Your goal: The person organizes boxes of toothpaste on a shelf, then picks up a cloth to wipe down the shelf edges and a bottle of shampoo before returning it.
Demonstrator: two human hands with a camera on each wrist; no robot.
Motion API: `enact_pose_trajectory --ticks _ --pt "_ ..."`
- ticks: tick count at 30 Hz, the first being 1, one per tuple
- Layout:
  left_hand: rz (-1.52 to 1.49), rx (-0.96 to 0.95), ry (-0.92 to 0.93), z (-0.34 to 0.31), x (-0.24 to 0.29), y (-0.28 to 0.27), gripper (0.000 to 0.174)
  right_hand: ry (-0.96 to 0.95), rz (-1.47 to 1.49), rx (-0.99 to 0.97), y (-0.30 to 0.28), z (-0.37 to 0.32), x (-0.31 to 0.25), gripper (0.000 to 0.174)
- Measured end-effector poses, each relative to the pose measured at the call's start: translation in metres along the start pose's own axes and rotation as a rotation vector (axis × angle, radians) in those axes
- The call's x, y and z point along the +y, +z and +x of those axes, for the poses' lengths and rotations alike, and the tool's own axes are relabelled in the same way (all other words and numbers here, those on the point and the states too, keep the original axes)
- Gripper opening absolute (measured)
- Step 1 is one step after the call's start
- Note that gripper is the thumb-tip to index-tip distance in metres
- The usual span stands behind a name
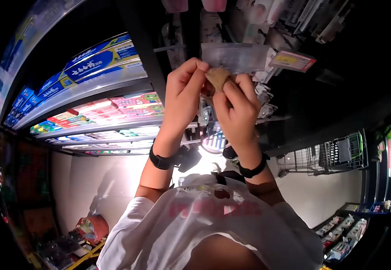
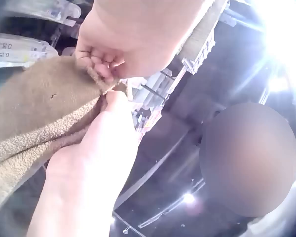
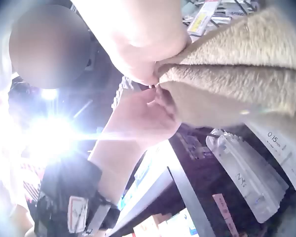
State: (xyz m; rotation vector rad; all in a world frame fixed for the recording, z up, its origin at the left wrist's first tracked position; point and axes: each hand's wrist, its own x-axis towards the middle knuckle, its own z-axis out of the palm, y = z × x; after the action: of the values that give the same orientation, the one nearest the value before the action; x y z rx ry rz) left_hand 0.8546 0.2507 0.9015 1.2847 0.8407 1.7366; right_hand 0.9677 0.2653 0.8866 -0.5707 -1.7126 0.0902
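A small tan fluffy cloth (image 1: pixel 216 76) is held up in front of a display rack, with both hands pinching it. My left hand (image 1: pixel 199 74) grips its left edge between thumb and fingers. My right hand (image 1: pixel 224 93) pinches its lower right side. In the left wrist view the cloth (image 2: pixel 34 108) fills the left side, with my left thumb (image 2: pixel 116 101) pressed on it and my right hand (image 2: pixel 106 66) curled on its top edge. The right wrist view shows the cloth (image 3: pixel 237 84) folded, with both hands meeting at its fold. Each wrist wears a black band.
A clear hanging packet (image 1: pixel 233 56) and a pink and yellow price tag (image 1: pixel 292 60) sit just behind the cloth. Shelves of blue toothpaste boxes (image 1: pixel 98 58) run along the left. Wire baskets (image 1: pixel 335 155) stand at the right. More clear packets (image 3: pixel 246 173) hang below the cloth.
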Motion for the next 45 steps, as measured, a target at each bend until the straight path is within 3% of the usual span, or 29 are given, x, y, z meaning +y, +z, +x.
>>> enact_pose_trajectory --ticks 5,10,13,16,19,23,29,32,35,41,45 --pt "0.201 0.006 0.078 0.002 -0.002 -0.001 0.022 0.019 -0.041 0.06 -0.015 -0.002 0.02 0.009" --pt "0.172 0.04 0.082 -0.003 0.003 0.003 0.024 0.232 0.012 0.039 -0.034 -0.004 0.028 0.007" --pt "0.226 0.072 0.11 -0.004 0.003 0.006 0.027 0.077 0.024 -0.063 -0.029 -0.001 0.022 0.008" --pt "0.267 0.165 0.077 -0.01 0.003 0.012 0.029 0.089 0.118 -0.206 -0.019 0.001 0.006 0.012" --pt "0.26 0.227 0.153 -0.012 0.003 0.015 0.031 0.05 0.177 -0.19 -0.013 0.004 0.002 0.014" --pt "0.378 0.156 0.178 -0.006 -0.003 0.012 0.02 0.029 0.016 -0.114 -0.009 0.002 0.012 0.019" --pt "0.491 0.164 0.154 -0.01 -0.002 0.009 0.017 0.162 0.036 -0.229 -0.007 0.002 0.013 0.023" --pt "0.436 0.085 0.11 -0.011 -0.002 0.004 0.018 0.036 0.034 -0.295 -0.009 0.006 0.011 0.027" --pt "0.371 0.083 0.151 -0.01 -0.006 0.007 0.018 0.057 0.041 -0.324 -0.018 0.005 0.015 0.027" --pt "0.363 0.135 0.136 -0.007 -0.007 0.01 0.019 0.163 -0.098 -0.224 -0.028 0.009 0.021 0.027" --pt "0.38 0.142 0.129 -0.012 -0.007 0.006 0.016 0.08 -0.072 -0.199 -0.013 0.014 0.013 0.029"
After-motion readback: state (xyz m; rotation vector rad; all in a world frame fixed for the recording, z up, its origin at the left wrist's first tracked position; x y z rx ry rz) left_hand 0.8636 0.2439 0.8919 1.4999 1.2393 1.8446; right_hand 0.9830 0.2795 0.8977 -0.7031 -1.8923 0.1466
